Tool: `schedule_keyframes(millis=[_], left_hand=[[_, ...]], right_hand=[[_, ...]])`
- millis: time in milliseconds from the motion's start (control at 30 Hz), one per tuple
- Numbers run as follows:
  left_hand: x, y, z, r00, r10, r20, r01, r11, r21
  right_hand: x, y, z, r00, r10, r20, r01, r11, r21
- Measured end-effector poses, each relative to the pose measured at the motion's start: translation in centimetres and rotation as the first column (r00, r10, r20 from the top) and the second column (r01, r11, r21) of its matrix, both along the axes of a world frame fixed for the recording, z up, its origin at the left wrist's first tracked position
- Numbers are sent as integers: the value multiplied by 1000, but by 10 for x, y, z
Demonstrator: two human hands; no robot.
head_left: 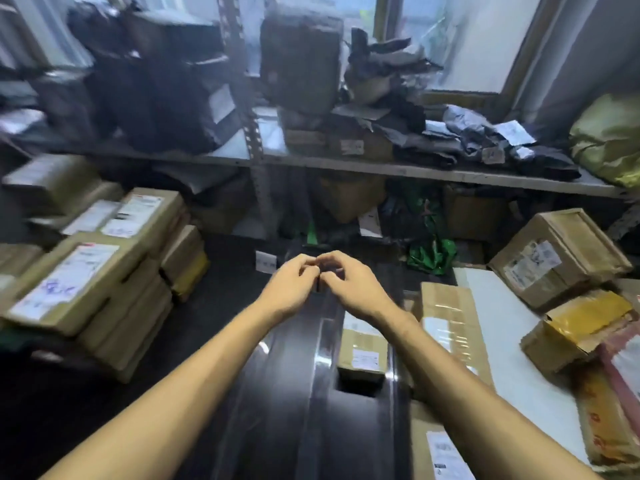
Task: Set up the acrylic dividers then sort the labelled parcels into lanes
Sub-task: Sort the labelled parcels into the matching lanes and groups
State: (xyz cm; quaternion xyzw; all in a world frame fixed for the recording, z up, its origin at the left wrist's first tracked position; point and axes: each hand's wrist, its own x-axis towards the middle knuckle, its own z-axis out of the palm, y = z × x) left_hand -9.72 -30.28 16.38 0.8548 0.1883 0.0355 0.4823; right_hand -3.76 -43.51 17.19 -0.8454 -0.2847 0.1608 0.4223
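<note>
My left hand (292, 287) and my right hand (351, 285) meet fingertip to fingertip over the dark table (221, 299). Both pinch the far top end of a clear acrylic divider (320, 344), which stands on edge and runs back toward me. Just right of it a small labelled cardboard parcel (362, 355) lies in the lane, with a second clear divider (394, 362) along its other side. More labelled parcels (450, 317) lie flat to the right of that divider. Motion blur hides how the fingers grip.
Stacks of labelled cardboard boxes (86, 282) crowd the table's left side. Taped boxes (557, 258) and a yellow-taped box (575, 330) sit on the right. A metal shelf (381, 169) loaded with dark mailer bags and boxes runs across behind the table.
</note>
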Motion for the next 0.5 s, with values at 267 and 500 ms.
schedule_keyframes(millis=[267,500], left_hand=[[-135,171,74,976,186,109,-193,980,55],[-248,282,100,953,275,124,-282,959,39]], right_hand=[[-81,165,62,962,257,98,-262,964,49],[-164,286,88,919,367,146,-369,929,-16]])
